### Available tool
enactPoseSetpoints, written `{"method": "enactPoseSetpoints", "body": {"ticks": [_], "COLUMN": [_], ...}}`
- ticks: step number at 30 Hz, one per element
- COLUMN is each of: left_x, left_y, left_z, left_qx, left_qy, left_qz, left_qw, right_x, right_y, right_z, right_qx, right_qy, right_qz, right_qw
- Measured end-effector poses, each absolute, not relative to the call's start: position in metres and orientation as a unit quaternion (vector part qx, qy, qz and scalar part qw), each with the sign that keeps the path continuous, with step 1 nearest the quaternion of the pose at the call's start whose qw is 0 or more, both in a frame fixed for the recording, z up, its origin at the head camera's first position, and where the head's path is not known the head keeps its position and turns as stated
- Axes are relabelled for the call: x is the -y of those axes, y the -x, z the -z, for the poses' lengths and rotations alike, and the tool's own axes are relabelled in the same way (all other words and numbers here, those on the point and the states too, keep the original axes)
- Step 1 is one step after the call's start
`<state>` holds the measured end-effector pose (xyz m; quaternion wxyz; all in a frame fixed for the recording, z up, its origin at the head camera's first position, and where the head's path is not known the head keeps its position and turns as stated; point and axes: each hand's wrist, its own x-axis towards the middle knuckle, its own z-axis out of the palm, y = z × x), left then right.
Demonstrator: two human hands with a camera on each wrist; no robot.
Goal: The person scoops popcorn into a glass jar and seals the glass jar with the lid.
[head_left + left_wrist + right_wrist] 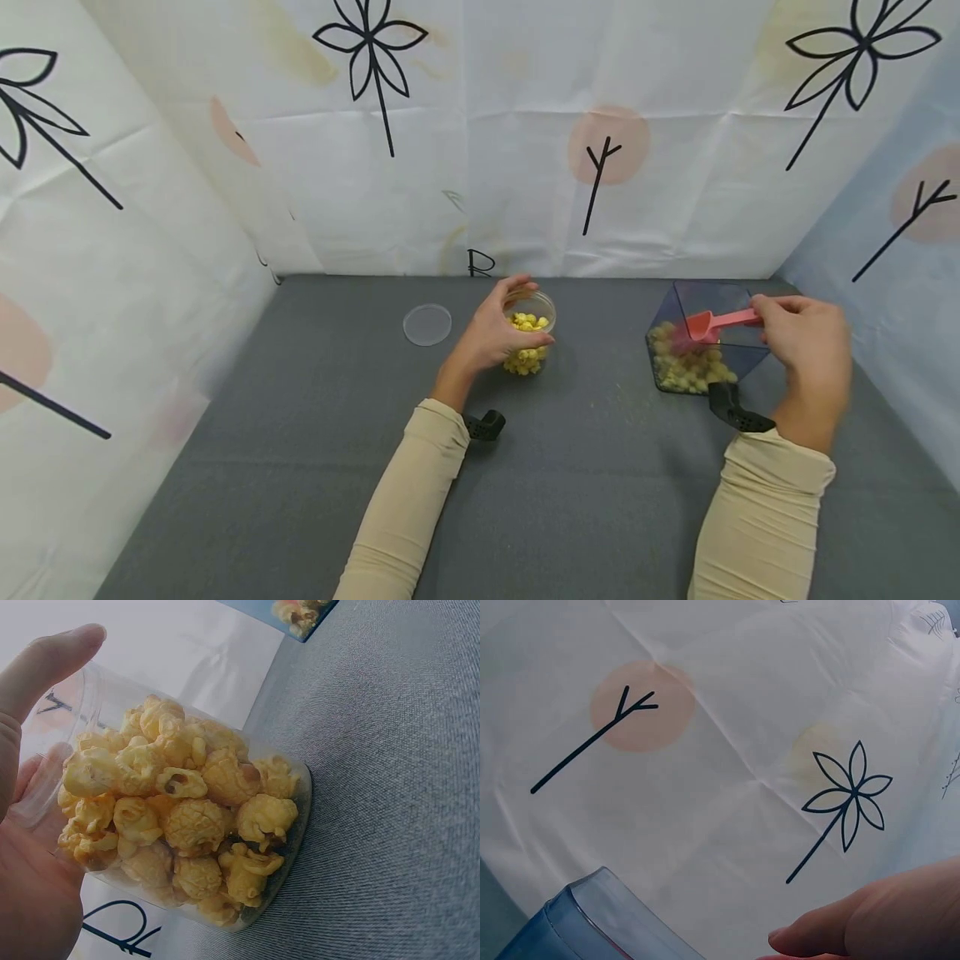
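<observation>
Fingers (525, 287) of the left hand (497, 329) are curled round a clear plastic cup (530, 332), thumb on the near side, other fingers over the far rim. The cup is held on the grey bench (585, 467) near the middle, slightly tilted in the left wrist view, bottom edge touching the cloth. It is filled about halfway or more with yellow popcorn (180, 817). In the left wrist view the thumb (41, 667) is seen pressed against the clear wall.

A pink scoop (712, 323) is pinched by its handle in the right hand (806, 354), fingers curled round it. The scoop's bowl is held over or inside a dark blue see-through bin (705, 346) at the right side of the bench; whether it touches the popcorn in the bin (686, 367) cannot be told. The bin is tilted with its opening toward the left. In the right wrist view only one fingertip (795, 941) and a corner of the bin (592, 922) are shown.

A round clear lid (427, 324) is lying flat on the bench, left of the cup and apart from it. Black wrist mounts are worn at both wrists, beige sleeves (408, 500) on both arms. A white cloth backdrop (480, 167) with black flower prints and pink dots is hung round the bench.
</observation>
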<state>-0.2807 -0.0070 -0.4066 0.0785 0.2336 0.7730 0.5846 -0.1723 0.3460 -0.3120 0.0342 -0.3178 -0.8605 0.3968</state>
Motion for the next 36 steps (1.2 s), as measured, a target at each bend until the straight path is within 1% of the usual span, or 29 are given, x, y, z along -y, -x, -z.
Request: {"method": "enactPoseSetpoints", "body": {"ticks": [9, 13, 19, 24, 29, 36], "left_x": [0.008, 0.008, 0.010, 0.013, 0.024, 0.053], "left_y": [0.281, 0.281, 0.280, 0.279, 0.281, 0.286], "left_z": [0.406, 0.405, 0.401, 0.395, 0.387, 0.383], "left_qx": [-0.774, -0.775, -0.779, -0.787, -0.786, -0.796], "left_qy": [-0.237, -0.240, -0.251, -0.253, -0.245, -0.202], "left_qz": [-0.582, -0.579, -0.570, -0.561, -0.567, -0.571], "left_qw": [0.079, 0.081, 0.072, 0.057, 0.027, -0.027], "right_x": [-0.343, -0.334, -0.306, -0.281, -0.250, -0.213], "right_y": [0.167, 0.165, 0.173, 0.183, 0.197, 0.214], "right_z": [0.303, 0.300, 0.299, 0.301, 0.306, 0.323], "right_qx": [0.858, 0.859, 0.869, 0.900, 0.906, 0.899], "right_qy": [0.327, 0.316, 0.231, 0.114, 0.007, -0.066], "right_qz": [-0.394, -0.397, -0.414, -0.390, -0.399, -0.427], "right_qw": [0.045, 0.069, 0.140, 0.159, 0.137, 0.066]}}
